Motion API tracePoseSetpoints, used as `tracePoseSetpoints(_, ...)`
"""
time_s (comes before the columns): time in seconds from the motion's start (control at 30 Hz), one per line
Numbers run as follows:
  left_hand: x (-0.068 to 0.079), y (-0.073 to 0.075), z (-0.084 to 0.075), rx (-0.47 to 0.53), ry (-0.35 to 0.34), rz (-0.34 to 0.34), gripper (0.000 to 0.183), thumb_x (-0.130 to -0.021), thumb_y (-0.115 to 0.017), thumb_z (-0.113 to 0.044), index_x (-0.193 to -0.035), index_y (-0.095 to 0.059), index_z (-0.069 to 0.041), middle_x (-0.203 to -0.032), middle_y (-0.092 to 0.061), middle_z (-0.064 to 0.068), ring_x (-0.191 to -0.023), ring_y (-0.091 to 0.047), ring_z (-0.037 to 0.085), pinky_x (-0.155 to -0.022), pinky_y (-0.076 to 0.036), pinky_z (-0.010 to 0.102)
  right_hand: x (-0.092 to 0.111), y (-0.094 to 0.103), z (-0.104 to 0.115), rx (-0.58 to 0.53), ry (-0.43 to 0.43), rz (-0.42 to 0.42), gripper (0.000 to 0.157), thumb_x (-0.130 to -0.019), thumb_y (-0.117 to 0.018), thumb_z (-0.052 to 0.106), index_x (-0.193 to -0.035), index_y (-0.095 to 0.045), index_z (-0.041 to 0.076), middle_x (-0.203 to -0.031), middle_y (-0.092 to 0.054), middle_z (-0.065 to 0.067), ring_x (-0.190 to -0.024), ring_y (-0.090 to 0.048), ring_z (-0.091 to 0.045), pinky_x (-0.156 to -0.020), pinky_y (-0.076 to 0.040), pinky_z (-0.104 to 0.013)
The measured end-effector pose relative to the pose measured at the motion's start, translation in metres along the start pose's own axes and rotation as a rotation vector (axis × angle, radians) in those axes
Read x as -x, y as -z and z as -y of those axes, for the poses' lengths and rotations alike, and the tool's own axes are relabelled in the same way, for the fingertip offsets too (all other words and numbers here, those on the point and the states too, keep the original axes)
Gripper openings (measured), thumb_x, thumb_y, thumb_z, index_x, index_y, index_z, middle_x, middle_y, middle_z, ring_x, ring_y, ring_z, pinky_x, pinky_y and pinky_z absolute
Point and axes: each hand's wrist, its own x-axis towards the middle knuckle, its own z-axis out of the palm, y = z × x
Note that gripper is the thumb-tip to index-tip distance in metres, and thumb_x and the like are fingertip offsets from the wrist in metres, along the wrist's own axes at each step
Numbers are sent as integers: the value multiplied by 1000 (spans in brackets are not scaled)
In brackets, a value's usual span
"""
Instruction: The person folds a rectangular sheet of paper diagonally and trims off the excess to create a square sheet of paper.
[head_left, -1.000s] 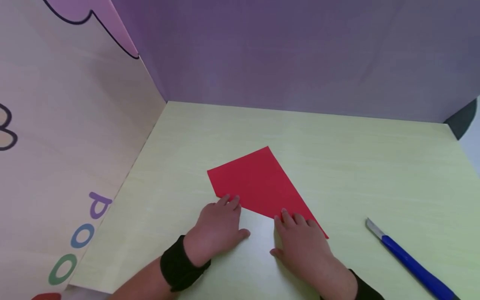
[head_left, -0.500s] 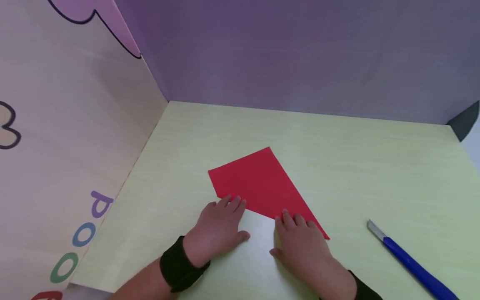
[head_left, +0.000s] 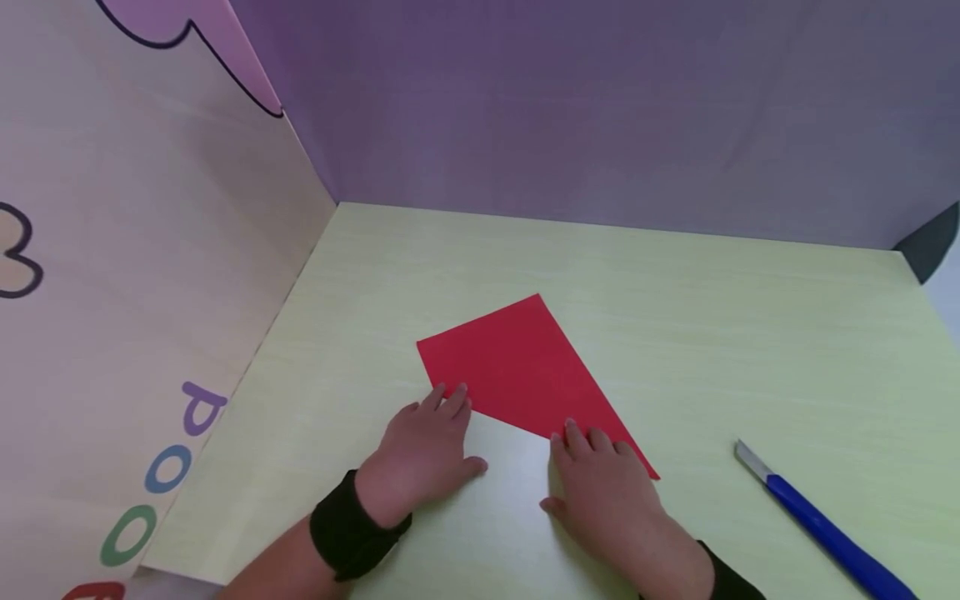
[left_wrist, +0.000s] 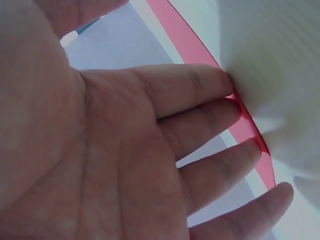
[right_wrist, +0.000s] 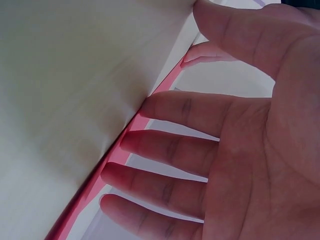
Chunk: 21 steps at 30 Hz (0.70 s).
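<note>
On the pale table [head_left: 690, 325], the left hand [head_left: 425, 452] and right hand [head_left: 603, 487], outstretched, touch red paper [head_left: 517, 362] without gripping.

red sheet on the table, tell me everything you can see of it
The red sheet is plain, thin and paper-like, with straight edges and a sharp right corner. It lies askew on the pale table. The left grip and right grip both touch its near edge. Whether it is folded is unclear.
</note>
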Motion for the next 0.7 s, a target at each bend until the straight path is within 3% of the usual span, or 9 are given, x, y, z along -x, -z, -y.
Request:
tracePoseSetpoints(0.43, 3, -1, 17, 23, 63, 8, 89, -76, -64, -58, -144, -37, -6, -155, -29, 11, -140, -24, 37, -108, -34, 53, 2, 1, 1, -9, -12, 5, 89, -67, -72, 58, -137, -47, 9, -142, -46, -17, -122, -43, -40, -92, -45, -55)
tracePoseSetpoints(0.7, 3, 3, 19, 59, 157, 17, 92, -75, -68, -54, -142, -36, 1, -152, -32, 18, -137, -29, 39, -104, -38, 55, -1, 1, 0, -13, -19, 34, 94, -63, -74, 60, -138, -46, 11, -143, -45, -17, -123, -42, -40, -92, -45, -58)
